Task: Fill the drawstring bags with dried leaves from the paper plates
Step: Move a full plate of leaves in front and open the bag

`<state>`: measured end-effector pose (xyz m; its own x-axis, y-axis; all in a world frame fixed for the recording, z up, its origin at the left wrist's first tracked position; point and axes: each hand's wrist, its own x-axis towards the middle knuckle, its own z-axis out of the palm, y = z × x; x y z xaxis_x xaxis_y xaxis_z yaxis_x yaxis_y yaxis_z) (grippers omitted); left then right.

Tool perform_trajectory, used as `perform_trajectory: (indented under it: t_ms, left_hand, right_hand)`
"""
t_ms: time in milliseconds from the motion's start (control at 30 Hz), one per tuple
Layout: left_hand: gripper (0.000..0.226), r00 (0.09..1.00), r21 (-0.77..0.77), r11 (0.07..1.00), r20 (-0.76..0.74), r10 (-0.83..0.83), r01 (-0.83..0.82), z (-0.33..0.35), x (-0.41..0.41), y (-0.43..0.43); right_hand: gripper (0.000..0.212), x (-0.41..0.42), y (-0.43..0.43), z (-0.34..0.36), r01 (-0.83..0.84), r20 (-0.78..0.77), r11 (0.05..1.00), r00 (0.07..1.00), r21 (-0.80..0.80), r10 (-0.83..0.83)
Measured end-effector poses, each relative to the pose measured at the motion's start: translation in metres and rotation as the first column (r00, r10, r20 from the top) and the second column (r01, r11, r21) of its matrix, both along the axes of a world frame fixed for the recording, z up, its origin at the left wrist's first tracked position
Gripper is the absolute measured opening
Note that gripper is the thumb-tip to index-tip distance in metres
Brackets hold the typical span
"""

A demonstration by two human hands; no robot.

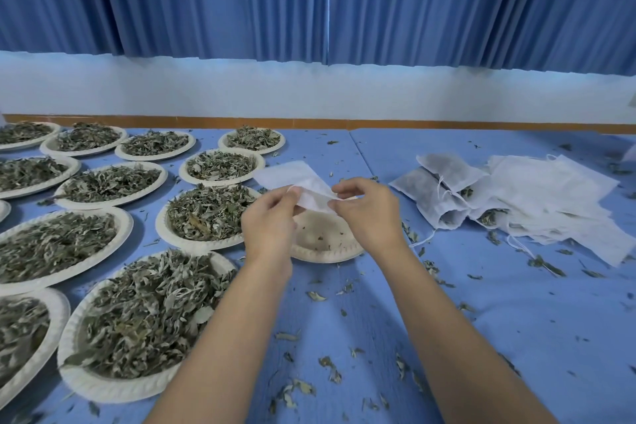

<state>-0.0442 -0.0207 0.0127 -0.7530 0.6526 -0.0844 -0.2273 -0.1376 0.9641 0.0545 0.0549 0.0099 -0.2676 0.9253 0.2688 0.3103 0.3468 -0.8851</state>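
An empty white drawstring bag [296, 178] hangs in the air above a nearly bare paper plate [323, 241]. My left hand [270, 222] pinches the bag's near edge on the left, and my right hand [370, 213] pinches the same edge on the right. Several paper plates heaped with dried leaves cover the left of the table; the nearest is a large one [137, 327], and another [206, 213] lies just left of my left hand. Filled bags [437, 189] and a pile of flat empty bags [550, 196] lie to the right.
The table has a blue cloth [516, 320] strewn with loose leaf bits. A white wall and blue curtains [309, 0] stand behind the table's far edge.
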Motion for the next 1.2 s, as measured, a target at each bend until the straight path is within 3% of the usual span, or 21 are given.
perform_trajectory:
  t_ms: [100,167,233,300,367,467,633,733,800,900,1000,1100,1200]
  left_hand:
    - [0.014,0.885,0.096,0.977,0.413,-0.215,0.193,0.007,-0.003,-0.001]
    - [0.019,0.821,0.124,0.953,0.485,-0.302,0.277,0.007,-0.001,-0.002]
    - [0.020,0.812,0.113,0.941,0.480,-0.332,0.318,0.005,0.001,-0.001]
    - [0.022,0.852,0.060,0.947,0.421,-0.311,0.316,0.003,0.000,0.000]
    - [0.025,0.922,-0.014,0.968,0.309,-0.235,0.251,0.002,-0.004,0.002]
    - [0.026,0.959,-0.013,0.991,0.255,-0.125,0.133,0.000,-0.013,0.003]
    - [0.020,0.927,0.077,0.982,0.323,-0.190,0.175,-0.003,-0.011,0.002]
    - [0.018,0.953,0.017,0.961,0.121,-0.277,0.277,-0.004,-0.013,0.000]
    - [0.014,0.954,-0.122,0.953,-0.084,-0.289,0.278,-0.003,-0.012,0.000]
    - [0.018,0.921,-0.210,0.972,-0.350,-0.174,0.104,-0.002,-0.005,0.001]
    - [0.021,0.876,-0.197,0.980,-0.476,-0.080,-0.018,-0.002,-0.001,-0.001]
    - [0.011,0.820,-0.159,0.981,-0.572,0.001,-0.112,-0.003,-0.003,-0.005]
    - [0.028,0.628,-0.115,0.964,-0.776,0.063,-0.239,-0.004,-0.008,-0.011]
  right_hand:
    - [0.007,0.005,0.003,-0.001,-0.030,-0.192,0.980,0.981,-0.199,-0.009]
    - [0.011,0.006,0.004,0.002,-0.084,-0.311,0.942,0.950,-0.324,-0.022]
    - [0.013,0.007,0.005,0.008,-0.232,-0.487,0.835,0.872,-0.498,-0.048]
    - [0.018,0.009,0.006,0.014,-0.422,-0.617,0.656,0.782,-0.626,-0.086]
    - [0.021,0.010,0.005,0.015,-0.520,-0.635,0.524,0.771,-0.675,-0.052]
    - [0.016,0.007,0.001,0.013,-0.545,-0.589,0.468,0.805,-0.695,0.063]
    - [0.013,-0.004,-0.004,0.014,-0.547,-0.590,0.532,0.800,-0.646,0.108]
    - [0.012,0.000,-0.004,0.014,-0.609,-0.652,0.527,0.747,-0.593,0.129]
    - [0.023,0.001,-0.003,0.014,-0.560,-0.609,0.603,0.779,-0.568,0.149]
    - [0.018,-0.005,-0.008,0.014,-0.411,-0.443,0.771,0.876,-0.486,0.187]
    - [0.015,-0.013,-0.015,0.015,-0.322,-0.254,0.861,0.938,-0.394,0.234]
    - [0.019,-0.017,-0.019,0.013,-0.197,-0.021,0.966,0.980,-0.170,0.196]
    - [0.021,-0.019,-0.022,0.007,-0.185,0.226,0.981,0.960,0.065,0.166]
